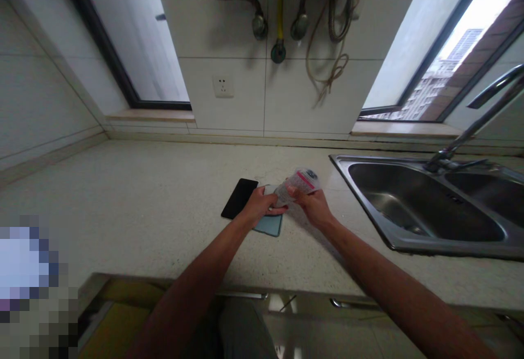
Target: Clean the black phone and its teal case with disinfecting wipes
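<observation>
Near the middle of the bench (164, 184), the left hand (258, 205) and the right hand (315, 207) are holding a translucent printed packet (302, 183), each grip clasping it. A black slab (237, 199) is lying at nine o'clock from the packet, a pale blue flat piece (269, 226) is showing at seven, and a steel sink (393, 201) is sitting at three.

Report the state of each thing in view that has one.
Plastic packet: held between left hand and right hand
Black slab: lying flat, face dark
Light blue panel: flat, partly covered
Wall socket: nothing plugged in
Faucet: no water seen running
Yellow hose: joined to wall fitting
Cord: looped, hanging
</observation>
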